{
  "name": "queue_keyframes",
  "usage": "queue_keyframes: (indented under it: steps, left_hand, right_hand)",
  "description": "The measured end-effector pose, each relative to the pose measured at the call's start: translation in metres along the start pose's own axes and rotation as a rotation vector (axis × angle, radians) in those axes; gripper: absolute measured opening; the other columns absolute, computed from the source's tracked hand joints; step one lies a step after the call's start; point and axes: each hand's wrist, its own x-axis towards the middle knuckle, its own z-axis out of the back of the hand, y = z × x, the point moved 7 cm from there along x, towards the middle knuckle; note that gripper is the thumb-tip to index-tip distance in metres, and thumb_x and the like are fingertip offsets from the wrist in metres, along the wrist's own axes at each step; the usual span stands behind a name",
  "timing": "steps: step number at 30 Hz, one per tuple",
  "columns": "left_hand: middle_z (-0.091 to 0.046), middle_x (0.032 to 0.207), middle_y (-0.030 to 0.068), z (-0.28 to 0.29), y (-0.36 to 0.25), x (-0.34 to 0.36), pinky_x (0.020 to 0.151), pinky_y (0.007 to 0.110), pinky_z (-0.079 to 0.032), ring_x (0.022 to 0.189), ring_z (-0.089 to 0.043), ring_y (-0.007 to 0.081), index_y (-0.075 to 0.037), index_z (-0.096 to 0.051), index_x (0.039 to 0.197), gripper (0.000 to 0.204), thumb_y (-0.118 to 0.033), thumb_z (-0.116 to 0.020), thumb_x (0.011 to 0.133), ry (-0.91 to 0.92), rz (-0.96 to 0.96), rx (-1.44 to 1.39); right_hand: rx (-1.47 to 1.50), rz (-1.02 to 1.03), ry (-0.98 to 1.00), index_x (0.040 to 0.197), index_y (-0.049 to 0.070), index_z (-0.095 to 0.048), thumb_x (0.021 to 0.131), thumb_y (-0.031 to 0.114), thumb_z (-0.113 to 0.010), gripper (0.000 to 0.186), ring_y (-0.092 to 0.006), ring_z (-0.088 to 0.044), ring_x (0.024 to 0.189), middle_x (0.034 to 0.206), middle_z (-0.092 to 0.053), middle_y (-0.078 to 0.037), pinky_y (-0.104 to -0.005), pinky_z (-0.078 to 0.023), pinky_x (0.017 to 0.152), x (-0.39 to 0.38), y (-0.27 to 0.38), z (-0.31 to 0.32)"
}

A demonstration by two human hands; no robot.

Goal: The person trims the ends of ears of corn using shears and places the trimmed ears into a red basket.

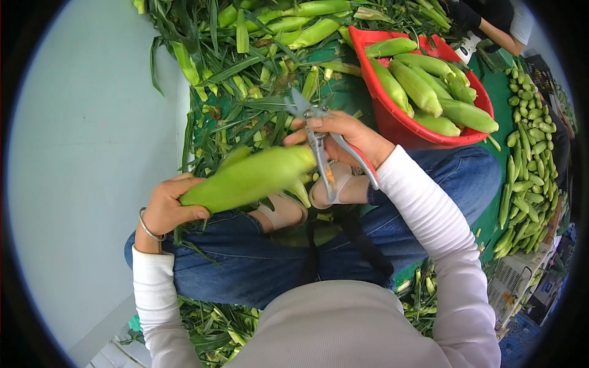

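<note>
My left hand is closed round one end of a green ear of corn still in its husk, slightly blurred. The ear lies across above my lap, its pale cut end pointing at my right hand. In that hand I hold pruning shears with grey metal blades and red on one handle. The blades point up and away from me, their tips apart. Some fingers of my right hand reach close to the ear's pale end; whether they touch it I cannot tell.
A red tub full of husked-on corn stands beyond my right knee. Stripped leaves and scraps cover the green floor ahead. More ears are heaped at far right, near a white crate. A pale wall rises at left. Another person's arm shows at top right.
</note>
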Motion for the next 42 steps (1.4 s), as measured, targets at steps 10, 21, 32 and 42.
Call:
queue_keyframes:
  steps: [10, 21, 32, 42]
  left_hand:
    - [-0.062, 0.105, 0.0082, -0.045, 0.029, 0.066, 0.084, 0.032, -0.049, 0.094, -0.06, 0.0195, -0.001, -0.057, 0.114, 0.037, -0.029, -0.061, 0.091, -0.374, 0.299, -0.744]
    - [-0.06, 0.093, 0.0205, -0.04, -0.031, 0.07, 0.073, 0.04, -0.049, 0.082, -0.06, 0.037, -0.003, -0.057, 0.109, 0.04, -0.029, -0.067, 0.08, -0.401, -0.064, -0.01]
    - [-0.063, 0.101, 0.0137, -0.032, -0.038, 0.061, 0.083, 0.034, -0.047, 0.093, -0.061, 0.0275, 0.001, -0.056, 0.115, 0.042, -0.016, -0.067, 0.078, -0.279, -0.267, 0.12]
    - [-0.065, 0.098, 0.0104, -0.02, -0.046, 0.059, 0.079, 0.027, -0.05, 0.091, -0.062, 0.0168, -0.001, -0.055, 0.109, 0.03, -0.025, -0.061, 0.091, -0.672, -0.213, -0.498]
  right_hand:
    - [-0.198, 0.012, -0.051, 0.126, -0.003, -0.046, 0.077, 0.01, -0.073, 0.058, -0.0168, -0.06, 0.094, 0.109, -0.062, -0.011, -0.0296, -0.05, 0.082, 0.004, -0.044, -0.041]
    - [-1.285, 0.529, -0.072, 0.116, -0.008, -0.048, 0.066, 0.017, -0.066, 0.059, -0.0406, -0.055, 0.097, 0.096, -0.057, -0.024, -0.0415, -0.046, 0.084, -0.001, 0.001, -0.056]
    - [-1.018, 0.402, -0.257, 0.11, 0.0, -0.051, 0.075, 0.005, -0.058, 0.036, -0.0138, -0.058, 0.062, 0.081, -0.061, -0.004, -0.0272, -0.047, 0.059, -0.009, 0.017, -0.035]
    - [-0.975, 0.51, -0.309, 0.122, -0.001, -0.038, 0.068, 0.02, -0.082, 0.073, -0.0213, -0.055, 0.103, 0.111, -0.055, -0.014, -0.0351, -0.045, 0.087, -0.005, -0.008, -0.043]
